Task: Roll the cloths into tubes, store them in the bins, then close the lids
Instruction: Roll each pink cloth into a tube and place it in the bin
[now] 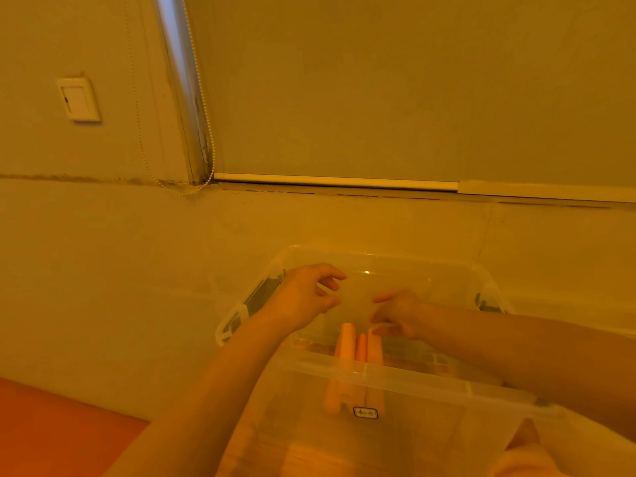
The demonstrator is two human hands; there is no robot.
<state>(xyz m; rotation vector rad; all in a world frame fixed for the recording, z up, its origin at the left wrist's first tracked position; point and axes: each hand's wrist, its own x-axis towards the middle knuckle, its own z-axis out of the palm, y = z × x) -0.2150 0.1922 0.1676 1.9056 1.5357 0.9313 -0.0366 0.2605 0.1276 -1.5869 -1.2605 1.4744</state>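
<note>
Three rolled cloths [358, 346], lower ends blurred.

Surface: pale ledge [103, 287] running along the wall, its far edge meeting a window frame | On it: clear plastic bin [413, 376], lid off, standing toward the ledge's right end, close to the near edge | Near-left corner: orange surface [51, 432] bordering the ledge; what it is cannot be told

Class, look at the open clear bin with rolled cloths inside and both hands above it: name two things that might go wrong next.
1. The rolled cloths stand on end, leaning; they may topple or unroll.
2. Both hands, left hand and right hand, hover empty over the clear bin; bumping its wall could shift it.
</note>
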